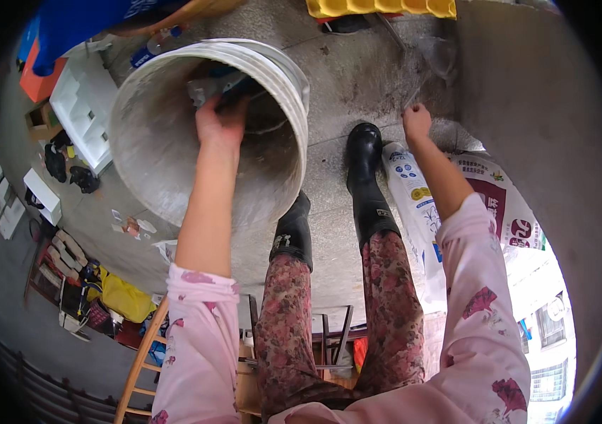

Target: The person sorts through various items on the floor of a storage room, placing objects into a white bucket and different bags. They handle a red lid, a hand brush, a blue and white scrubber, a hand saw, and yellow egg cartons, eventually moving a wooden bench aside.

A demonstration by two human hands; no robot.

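Observation:
A large off-white plastic bucket [138, 162], its inner wall stained, is tipped with its mouth toward me. My left hand [220, 127] reaches into it, fingers curled at a pale, crumpled item [205, 90] with some blue beside it; shadow hides what exactly the fingers grip. Out to the right, my right hand [417, 121] is closed in a pinch near the grey wall. From its fingertips a thin, see-through piece of plastic film [437, 60] seems to extend, though its outline is faint. My black rubber boots [364, 159] stand on the floor between the hands.
White printed sacks [414, 194] lie beside my right boot. A yellow tray [379, 7] is at the top edge. White foam boxes [82, 106], a red-orange box [38, 74] and a blue bag [82, 28] are on the left. A wooden ladder-like frame [142, 360] stands behind.

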